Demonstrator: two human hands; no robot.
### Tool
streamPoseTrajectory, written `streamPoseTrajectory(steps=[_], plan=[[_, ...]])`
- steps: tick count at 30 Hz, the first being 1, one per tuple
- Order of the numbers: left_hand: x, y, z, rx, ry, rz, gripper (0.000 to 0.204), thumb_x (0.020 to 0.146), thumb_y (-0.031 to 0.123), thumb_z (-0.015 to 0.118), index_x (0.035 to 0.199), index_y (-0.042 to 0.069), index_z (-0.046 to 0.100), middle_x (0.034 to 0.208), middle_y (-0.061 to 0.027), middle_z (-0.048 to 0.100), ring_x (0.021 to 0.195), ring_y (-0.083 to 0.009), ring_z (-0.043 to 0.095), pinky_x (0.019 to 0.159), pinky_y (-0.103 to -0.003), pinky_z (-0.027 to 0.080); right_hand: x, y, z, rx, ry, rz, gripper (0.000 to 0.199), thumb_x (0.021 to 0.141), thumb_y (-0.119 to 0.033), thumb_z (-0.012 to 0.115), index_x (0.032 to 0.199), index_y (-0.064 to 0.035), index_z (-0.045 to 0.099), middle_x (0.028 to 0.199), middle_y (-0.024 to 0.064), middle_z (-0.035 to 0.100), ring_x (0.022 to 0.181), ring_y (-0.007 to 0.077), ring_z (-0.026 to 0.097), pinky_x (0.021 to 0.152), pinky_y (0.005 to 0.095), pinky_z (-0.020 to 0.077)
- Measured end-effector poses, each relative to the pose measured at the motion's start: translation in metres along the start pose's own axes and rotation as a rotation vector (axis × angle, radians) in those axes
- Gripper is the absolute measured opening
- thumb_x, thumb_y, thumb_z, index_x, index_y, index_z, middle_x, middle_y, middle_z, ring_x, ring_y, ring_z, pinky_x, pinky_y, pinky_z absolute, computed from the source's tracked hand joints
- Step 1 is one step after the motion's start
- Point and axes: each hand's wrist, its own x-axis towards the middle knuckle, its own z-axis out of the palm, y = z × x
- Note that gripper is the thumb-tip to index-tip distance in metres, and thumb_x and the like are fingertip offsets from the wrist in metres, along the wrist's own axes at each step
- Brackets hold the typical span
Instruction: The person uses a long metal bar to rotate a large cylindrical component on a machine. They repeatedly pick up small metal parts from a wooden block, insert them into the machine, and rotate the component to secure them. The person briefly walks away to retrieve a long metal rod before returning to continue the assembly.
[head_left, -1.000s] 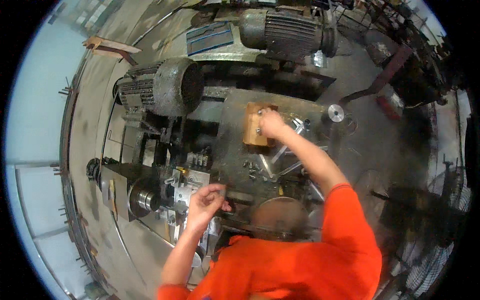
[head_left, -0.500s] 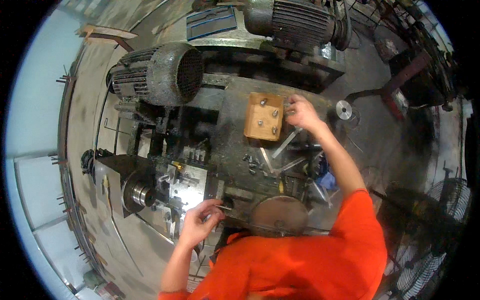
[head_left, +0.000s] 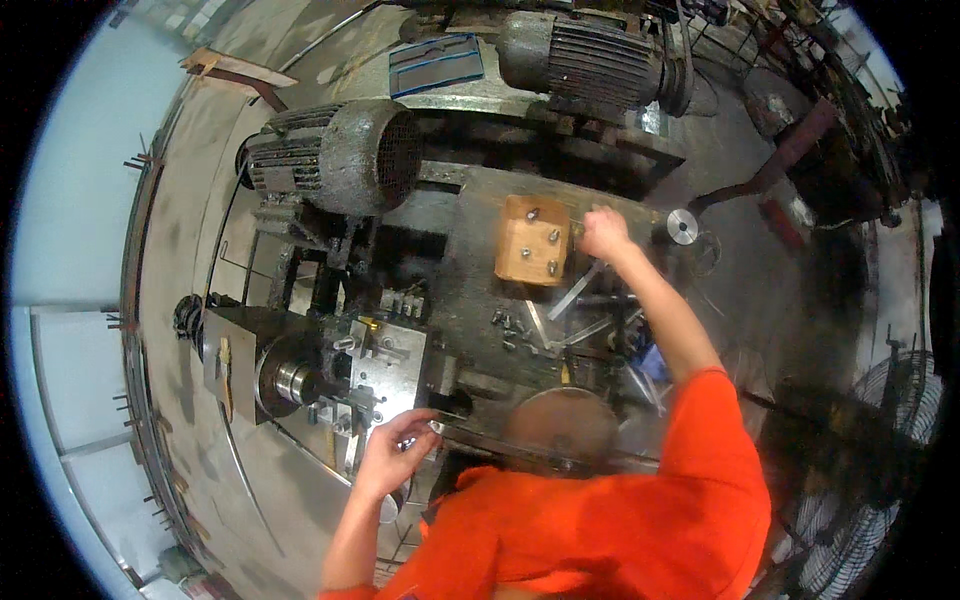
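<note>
My left hand [head_left: 395, 455] is beside the bright metal tool-post block [head_left: 392, 370] of a lathe, thumb and fingers pinched on a small shiny metal piece [head_left: 437, 427]. Farther off, my right hand [head_left: 606, 236] is closed at the right side of an open cardboard box [head_left: 512, 268]. What its fingers hold, if anything, is hidden. Several small metal parts [head_left: 554, 236] stand or lie apart inside the box. To the left of the tool post sits the lathe chuck [head_left: 292, 383].
Loose metal bits [head_left: 508, 325] and flat bars [head_left: 575, 292] lie on the greasy bench, with a blue cloth [head_left: 652, 362] at right. A brown round disc [head_left: 562, 425] is close to my body. Beyond stand a large motor [head_left: 335, 155] and a blue-edged tray [head_left: 436, 66].
The whole view has shifted slightly down and right. My right hand has turned and curled beside the box. My left hand's grip on the small piece has changed angle.
</note>
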Motion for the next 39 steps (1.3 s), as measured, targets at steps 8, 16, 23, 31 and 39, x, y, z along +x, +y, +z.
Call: streamPoseTrajectory(steps=[8,16,23,31,39], plan=[[-0.009,-0.013,-0.003,-0.059,0.011,0.002,0.027,0.081,0.003,0.056,0.108,-0.003,0.053,0.079,-0.0057,0.063,0.077,-0.01,0.058,0.07,-0.024,0.045,0.025,-0.072,0.014,-0.419,-0.33,-0.252,0.031,0.062,-0.028,0.064,0.085,-0.0071,0.066,0.092,0.0118,0.063,0.086,0.0262,0.06,0.073,0.0369,0.0482],[-0.023,-0.032,-0.012,-0.121,0.1,-0.085,0.027,0.081,0.002,0.056,0.107,-0.003,0.053,0.079,-0.0065,0.063,0.077,-0.011,0.059,0.069,-0.025,0.046,0.036,-0.072,0.021,-0.261,-0.364,-0.239,0.034,0.059,-0.026,0.069,0.085,-0.0045,0.066,0.094,0.0152,0.062,0.089,0.0281,0.059,0.078,0.0355,0.0472],[-0.023,-0.034,-0.012,-0.123,0.109,-0.073,0.027,0.081,0.003,0.055,0.107,-0.002,0.053,0.08,-0.0074,0.064,0.077,-0.0123,0.06,0.07,-0.025,0.046,0.038,-0.08,0.015,-0.192,-0.234,-0.273,0.044,0.056,-0.022,0.07,0.093,0.0008,0.062,0.106,0.0177,0.056,0.098,0.0301,0.054,0.084,0.0352,0.0446],[-0.025,-0.039,-0.014,-0.15,0.121,-0.1,0.026,0.081,0.002,0.055,0.107,-0.002,0.054,0.08,-0.0074,0.064,0.077,-0.012,0.06,0.071,-0.026,0.046,0.074,-0.022,0.133,0.272,-0.128,-0.563,0.03,0.057,-0.017,0.061,0.08,0.002,0.062,0.097,0.0216,0.056,0.093,0.033,0.056,0.078,0.0363,0.0466],[-0.036,-0.049,-0.019,-0.188,0.168,-0.086,0.026,0.081,0.0,0.053,0.107,-0.003,0.053,0.08,-0.0087,0.063,0.075,-0.0131,0.059,0.067,-0.023,0.044,0.019,0.002,0.0,0.465,0.083,-0.116,0.028,0.058,-0.024,0.063,0.077,-0.0039,0.066,0.083,0.0173,0.061,0.082,0.0328,0.059,0.071,0.0366,0.0484]])
